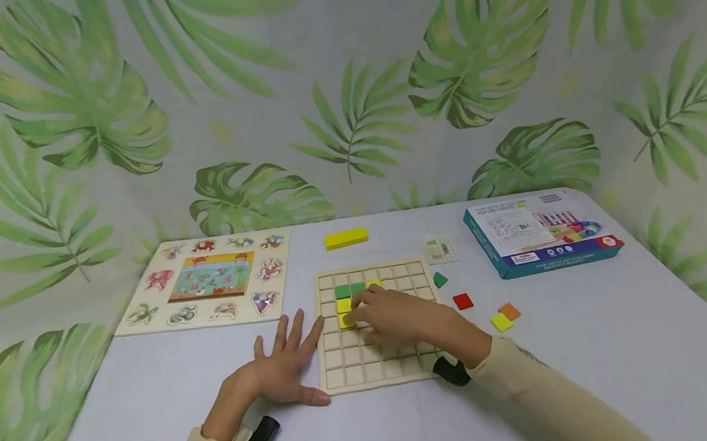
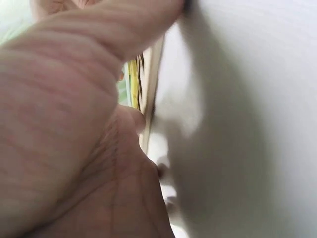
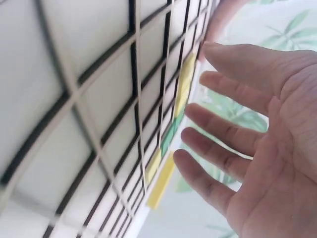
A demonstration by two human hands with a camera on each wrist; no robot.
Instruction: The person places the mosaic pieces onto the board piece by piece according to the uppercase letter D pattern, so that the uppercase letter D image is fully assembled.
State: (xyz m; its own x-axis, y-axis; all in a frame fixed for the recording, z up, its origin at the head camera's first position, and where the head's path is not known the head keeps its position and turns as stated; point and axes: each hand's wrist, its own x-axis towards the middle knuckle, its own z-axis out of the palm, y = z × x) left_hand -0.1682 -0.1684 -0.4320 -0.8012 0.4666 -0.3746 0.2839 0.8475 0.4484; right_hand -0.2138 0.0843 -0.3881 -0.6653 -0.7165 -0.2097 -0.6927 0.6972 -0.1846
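A wooden grid board (image 1: 365, 374) lies on the table with yellow and green square tiles in several cells near its upper left. Over it reaches my right hand (image 1: 395, 316), index fingertip at a yellow tile (image 1: 345, 321) in the left part. In the right wrist view the fingers (image 3: 218, 124) are spread and gently bent, with nothing pinched between them. My left hand (image 1: 284, 373) is spread beside the board's left edge, fingertips close to or touching it; its palm (image 2: 59, 114) fills much of the left wrist view. Green tiles (image 1: 349, 290) show above the yellow ones.
Right of the board lie a red tile (image 1: 462, 301), a yellow tile (image 1: 501, 322), an orange tile (image 1: 509, 311) and a green piece (image 1: 440, 279). Behind are a yellow block (image 1: 346, 238), a pattern card (image 1: 441, 249) and a game box (image 1: 544, 233). A sea-animal puzzle (image 1: 145, 261) lies left.
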